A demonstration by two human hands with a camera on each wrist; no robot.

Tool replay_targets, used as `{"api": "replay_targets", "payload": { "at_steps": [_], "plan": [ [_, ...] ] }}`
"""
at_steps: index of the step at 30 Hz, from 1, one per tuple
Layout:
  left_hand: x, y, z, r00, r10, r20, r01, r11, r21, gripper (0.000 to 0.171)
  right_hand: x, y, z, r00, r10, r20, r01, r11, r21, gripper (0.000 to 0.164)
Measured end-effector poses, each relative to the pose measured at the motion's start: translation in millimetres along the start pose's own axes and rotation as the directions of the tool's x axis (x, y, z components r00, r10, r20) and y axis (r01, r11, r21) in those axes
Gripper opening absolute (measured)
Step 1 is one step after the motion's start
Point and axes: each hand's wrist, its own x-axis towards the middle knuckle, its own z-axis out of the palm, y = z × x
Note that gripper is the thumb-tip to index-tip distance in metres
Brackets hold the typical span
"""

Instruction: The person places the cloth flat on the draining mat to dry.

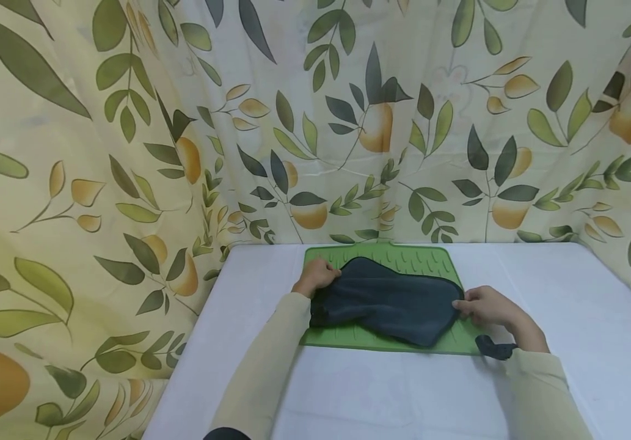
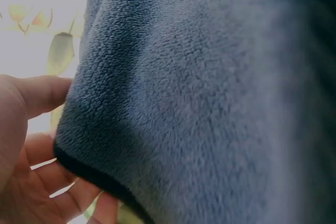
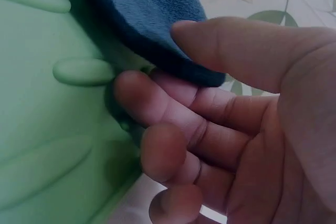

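A dark blue-grey plush cloth point(image 1: 386, 299) with a black bound edge lies rumpled above a green ridged mat point(image 1: 348, 337). At the cloth's upper left, my left hand point(image 1: 317, 275) pinches its edge; the left wrist view shows the thumb against the cloth point(image 2: 168, 98) and the fingers behind it. My right hand point(image 1: 488, 307) holds the right edge of the cloth. Seen from the right wrist, thumb and index finger of that hand point(image 3: 231, 108) grip a corner of the cloth point(image 3: 152, 19), with the other fingers bent beneath.
The mat lies on a white-covered table point(image 1: 381, 391), near its back edge. Behind and to the left hangs a curtain point(image 1: 403, 122) printed with leaves and fruit. A dark strap point(image 1: 495, 348) hangs at the right wrist.
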Motion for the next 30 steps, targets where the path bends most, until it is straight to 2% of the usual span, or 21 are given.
{"api": "replay_targets", "payload": {
  "at_steps": [5, 11, 14, 23, 30],
  "plan": [
    [1.1, 4.5, 2.2, 0.999, 0.025, -0.036, -0.025, 1.0, -0.009, 0.028, -1, -5, 3, 1.0, -0.025, 0.007, 0.025, 1.0, -0.009, 0.028],
    [5.0, 11.8, 3.8, 0.998, 0.015, -0.06, -0.016, 1.0, -0.018, 0.024, -2, -10, 2, 0.997, -0.062, -0.054, 0.063, 0.998, 0.002, 0.029],
    [6.3, 13.1, 3.6, 0.997, 0.014, -0.078, -0.014, 1.0, -0.009, 0.02, -1, -11, 1, 0.996, -0.048, -0.081, 0.05, 0.998, 0.024, 0.029],
    [6.6, 9.3, -3.7, 0.991, -0.077, -0.11, 0.069, 0.995, -0.077, 0.018, 3, -13, 4, 0.988, -0.026, -0.152, 0.043, 0.993, 0.107, 0.034],
    [4.8, 4.1, -13.7, 0.986, -0.087, -0.141, 0.071, 0.991, -0.115, 0.019, 4, -22, 7, 0.968, -0.007, -0.253, 0.051, 0.985, 0.167, 0.041]
  ]
}}
